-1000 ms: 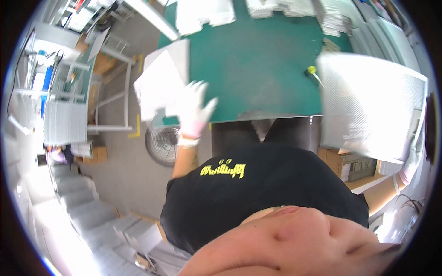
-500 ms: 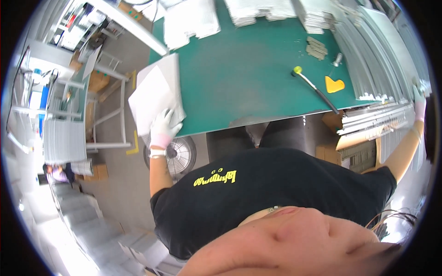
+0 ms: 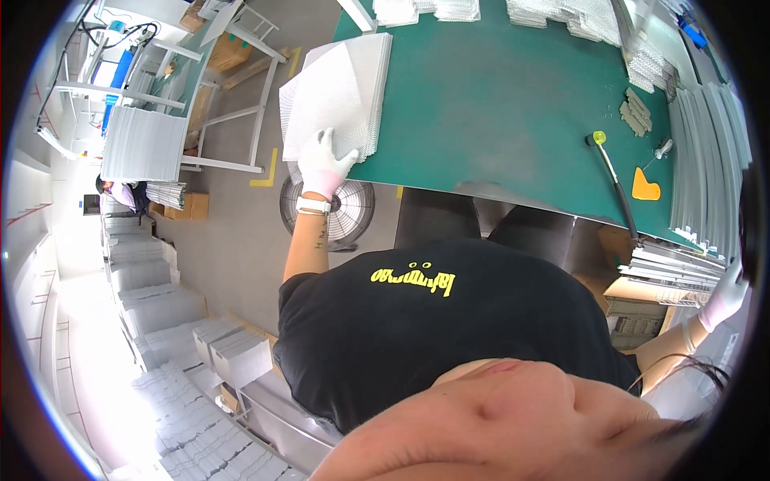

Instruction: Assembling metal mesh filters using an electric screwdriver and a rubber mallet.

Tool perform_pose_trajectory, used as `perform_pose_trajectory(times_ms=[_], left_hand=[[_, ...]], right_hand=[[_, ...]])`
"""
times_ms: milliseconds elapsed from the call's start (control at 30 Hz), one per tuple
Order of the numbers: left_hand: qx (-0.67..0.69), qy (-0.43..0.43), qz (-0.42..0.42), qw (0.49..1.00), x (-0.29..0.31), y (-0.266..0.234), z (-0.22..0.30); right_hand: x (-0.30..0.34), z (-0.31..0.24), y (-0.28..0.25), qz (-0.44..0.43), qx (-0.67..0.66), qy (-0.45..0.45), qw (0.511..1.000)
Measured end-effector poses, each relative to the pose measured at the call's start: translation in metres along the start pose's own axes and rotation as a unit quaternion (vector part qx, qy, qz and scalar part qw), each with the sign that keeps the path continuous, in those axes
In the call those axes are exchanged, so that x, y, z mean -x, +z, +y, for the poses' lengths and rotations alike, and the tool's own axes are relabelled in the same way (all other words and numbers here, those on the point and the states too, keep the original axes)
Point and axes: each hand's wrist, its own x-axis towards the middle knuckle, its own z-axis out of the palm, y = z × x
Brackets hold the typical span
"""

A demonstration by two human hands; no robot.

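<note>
My left hand (image 3: 325, 167), in a white glove with a pink cuff, lies on the near corner of a stack of thin white textured sheets (image 3: 327, 88). Its fingers are spread over the top sheet, and the upper sheets are fanned askew. The stack is at the left edge of a green-topped table (image 3: 497, 112). Far to the right, my gloved right hand (image 3: 724, 301) is close to the near ends of long pale grey panels (image 3: 706, 168). Its fingers run into the dark rim of the picture, so what they hold, if anything, is hidden.
A mallet with a yellow-green head (image 3: 600, 138), a yellow scraper (image 3: 645, 184) and small grey strips (image 3: 635, 112) lie on the table's right side. White stacks (image 3: 561, 18) line its far edge. A floor fan (image 3: 341, 210) stands below left. Another person (image 3: 124, 192) is far left.
The view has swung left, so the table appears farther right. My left hand stays on the sheet stack. My right hand has come nearer to me along the panels' ends.
</note>
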Motion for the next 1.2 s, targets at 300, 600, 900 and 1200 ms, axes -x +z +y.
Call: perform_pose_trajectory(times_ms=[300, 600, 900, 1200], left_hand=[[-0.069, -0.157, 0.019, 0.985, 0.018, 0.011, 0.034], [-0.011, -0.299, -0.024, 0.954, 0.017, 0.015, 0.037], [-0.012, -0.211, 0.06, 0.976, 0.011, -0.004, 0.038], [-0.013, -0.194, -0.098, 0.976, -0.01, -0.029, 0.052]], right_hand=[[0.063, -0.071, 0.051, -0.126, -0.05, 0.003, 0.991], [0.099, -0.102, 0.066, -0.122, -0.158, -0.147, 0.969], [0.11, -0.106, 0.065, -0.166, -0.16, -0.163, 0.959], [0.127, -0.113, 0.079, -0.191, -0.158, -0.185, 0.951]])
